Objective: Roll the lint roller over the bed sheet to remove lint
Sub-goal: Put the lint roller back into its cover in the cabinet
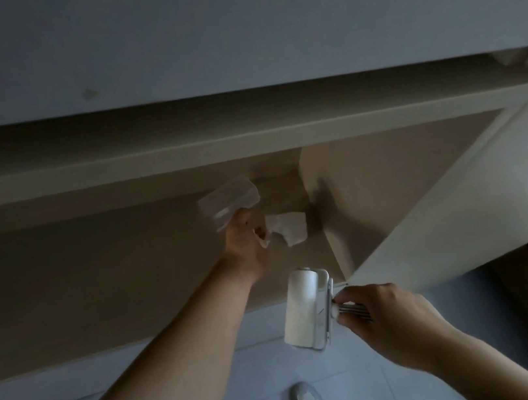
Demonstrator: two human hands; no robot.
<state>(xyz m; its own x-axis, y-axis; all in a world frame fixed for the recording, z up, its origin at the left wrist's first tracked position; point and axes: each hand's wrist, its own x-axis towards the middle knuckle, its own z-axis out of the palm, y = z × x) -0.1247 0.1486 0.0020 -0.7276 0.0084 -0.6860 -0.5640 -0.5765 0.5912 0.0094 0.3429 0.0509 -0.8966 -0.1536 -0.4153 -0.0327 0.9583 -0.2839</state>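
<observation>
Two hands occupied: the right hand (pixel 390 321) wraps its fingers round the handle of the lint roller (pixel 301 310), held near the shelf (pixel 96 276) edge. The left hand (pixel 245 243) grips a clear cover (pixel 228 201), torn paper (pixel 289 230) just beside. Likely risk: bare adhesive snagging the paper.

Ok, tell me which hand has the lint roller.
The right hand, lower right: it grips the lint roller by its handle. The left hand, higher up, holds a clear plastic cover, with a torn white sheet by it.

Left hand (pixel 244 237), arm outstretched, seemingly pinches a clear cover (pixel 228 201) — right hand (pixel 390 318) grips the lint roller (pixel 301 310).
</observation>
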